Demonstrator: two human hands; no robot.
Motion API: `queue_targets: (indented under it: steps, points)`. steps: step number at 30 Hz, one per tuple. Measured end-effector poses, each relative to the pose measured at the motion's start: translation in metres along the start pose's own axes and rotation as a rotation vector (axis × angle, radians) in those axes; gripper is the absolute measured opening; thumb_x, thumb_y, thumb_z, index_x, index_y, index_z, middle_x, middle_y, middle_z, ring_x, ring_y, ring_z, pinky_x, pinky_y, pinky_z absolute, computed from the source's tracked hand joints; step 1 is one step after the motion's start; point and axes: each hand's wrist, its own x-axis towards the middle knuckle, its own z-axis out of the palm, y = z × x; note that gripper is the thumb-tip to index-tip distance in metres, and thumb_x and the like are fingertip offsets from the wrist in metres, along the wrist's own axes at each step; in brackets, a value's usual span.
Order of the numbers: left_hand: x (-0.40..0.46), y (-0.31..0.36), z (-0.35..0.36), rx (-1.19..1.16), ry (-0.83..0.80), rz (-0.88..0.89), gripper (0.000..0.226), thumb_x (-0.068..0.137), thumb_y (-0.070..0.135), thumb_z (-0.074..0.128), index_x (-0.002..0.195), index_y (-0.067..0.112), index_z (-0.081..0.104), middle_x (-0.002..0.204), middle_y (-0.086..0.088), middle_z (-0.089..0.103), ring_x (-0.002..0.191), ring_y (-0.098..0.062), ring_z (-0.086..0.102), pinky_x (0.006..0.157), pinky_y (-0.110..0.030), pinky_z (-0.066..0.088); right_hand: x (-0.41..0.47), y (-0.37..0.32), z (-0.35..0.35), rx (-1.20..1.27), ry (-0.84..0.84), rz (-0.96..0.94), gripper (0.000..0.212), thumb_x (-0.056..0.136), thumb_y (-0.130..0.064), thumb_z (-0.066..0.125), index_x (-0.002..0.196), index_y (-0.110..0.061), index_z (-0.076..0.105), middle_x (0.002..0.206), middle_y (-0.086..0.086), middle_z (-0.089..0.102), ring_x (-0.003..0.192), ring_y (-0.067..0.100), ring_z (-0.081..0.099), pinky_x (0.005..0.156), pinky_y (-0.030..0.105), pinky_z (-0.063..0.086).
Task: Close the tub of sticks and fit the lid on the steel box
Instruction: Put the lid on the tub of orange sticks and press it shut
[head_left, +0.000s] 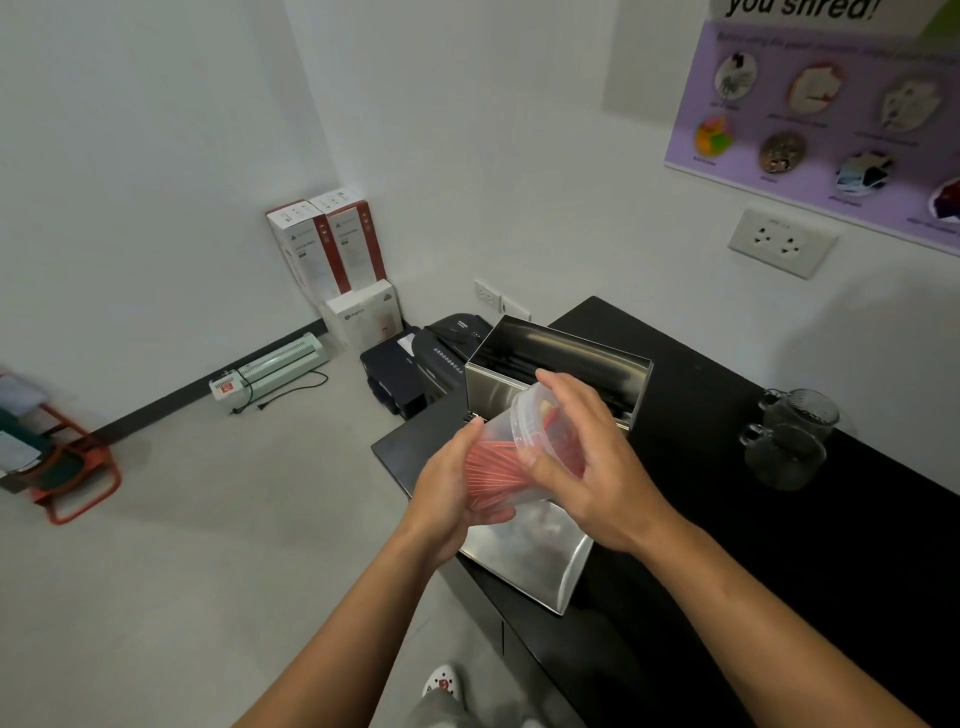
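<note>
The left hand (457, 483) cradles a clear plastic tub of red sticks (514, 457) above the open steel box (561, 374) as the right hand (587, 457) covers its mouth; even rim pressure should seat the closure. Steel lid (540, 556) lies beneath.

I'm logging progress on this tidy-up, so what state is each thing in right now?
tub of sticks: tilted, held above the counter, red sticks inside; whether its lid is sealed I cannot tell.
left hand: cupping the tub's base.
right hand: over the tub's mouth.
steel box: open, no lid on.
steel lid: lying on the black counter, under the hands.
glass mugs: standing by the wall, apparently stacked.
</note>
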Motion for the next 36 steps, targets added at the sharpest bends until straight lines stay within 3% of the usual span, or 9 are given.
queue_targets:
  steps: [5, 8, 12, 21, 26, 31, 36]
  points:
    - [-0.001, 0.014, -0.009, 0.034, -0.1, -0.022, 0.059, 0.082, 0.072, 0.062, 0.107, 0.022, 0.082, 0.096, -0.009, 0.081, 0.083, -0.022, 0.08, 0.065, -0.035, 0.061, 0.001, -0.005, -0.007, -0.132, -0.005, -0.247, 0.08, 0.087, -0.05, 0.066, 0.158, -0.032, 0.033, 0.163, -0.007, 0.031, 0.152, 0.02, 0.031, 0.115, 0.031, 0.035]
    - [-0.004, 0.019, -0.008, 0.05, -0.111, 0.017, 0.057, 0.086, 0.071, 0.059, 0.111, 0.025, 0.082, 0.1, -0.01, 0.082, 0.084, -0.024, 0.08, 0.066, -0.035, 0.061, 0.001, -0.003, -0.004, -0.171, 0.064, -0.36, 0.082, 0.085, -0.049, 0.066, 0.156, -0.02, 0.037, 0.163, 0.004, 0.034, 0.15, 0.025, 0.034, 0.117, 0.036, 0.035]
    - [-0.008, 0.017, 0.0, 0.091, -0.061, 0.138, 0.058, 0.086, 0.073, 0.056, 0.117, 0.028, 0.077, 0.11, -0.014, 0.08, 0.092, -0.03, 0.081, 0.067, -0.039, 0.063, -0.002, 0.002, 0.003, -0.083, 0.169, -0.306, 0.078, 0.086, -0.046, 0.063, 0.153, -0.012, 0.041, 0.158, 0.011, 0.041, 0.147, 0.028, 0.04, 0.116, 0.042, 0.04]
    - [-0.009, 0.004, 0.015, 0.103, 0.088, 0.273, 0.054, 0.097, 0.062, 0.047, 0.124, 0.02, 0.069, 0.104, -0.011, 0.08, 0.085, -0.031, 0.082, 0.06, -0.045, 0.066, -0.003, -0.004, 0.006, 0.063, 0.228, -0.11, 0.07, 0.089, -0.046, 0.06, 0.151, -0.017, 0.047, 0.152, 0.003, 0.048, 0.143, 0.019, 0.047, 0.113, 0.043, 0.045]
    - [-0.008, 0.003, 0.016, 0.112, 0.107, 0.221, 0.054, 0.095, 0.065, 0.048, 0.116, 0.021, 0.072, 0.096, -0.011, 0.08, 0.079, -0.029, 0.082, 0.055, -0.038, 0.061, -0.004, -0.003, 0.008, 0.076, 0.214, -0.045, 0.07, 0.09, -0.05, 0.061, 0.152, -0.019, 0.047, 0.15, -0.002, 0.049, 0.141, 0.015, 0.047, 0.111, 0.037, 0.046]
    - [-0.004, 0.01, 0.011, 0.137, 0.037, 0.092, 0.068, 0.079, 0.073, 0.052, 0.114, 0.02, 0.076, 0.104, -0.021, 0.077, 0.076, -0.023, 0.08, 0.055, -0.035, 0.058, -0.005, 0.001, 0.007, 0.03, 0.15, -0.063, 0.075, 0.089, -0.051, 0.061, 0.155, -0.021, 0.042, 0.151, 0.002, 0.044, 0.139, 0.019, 0.047, 0.107, 0.04, 0.05]
    - [-0.002, 0.017, 0.006, 0.088, -0.052, -0.041, 0.055, 0.086, 0.069, 0.053, 0.09, 0.022, 0.082, 0.076, -0.008, 0.072, 0.059, -0.016, 0.07, 0.049, -0.031, 0.053, -0.001, 0.003, 0.001, -0.068, 0.091, -0.246, 0.076, 0.085, -0.045, 0.063, 0.153, -0.018, 0.043, 0.15, 0.004, 0.042, 0.138, 0.025, 0.047, 0.103, 0.045, 0.052]
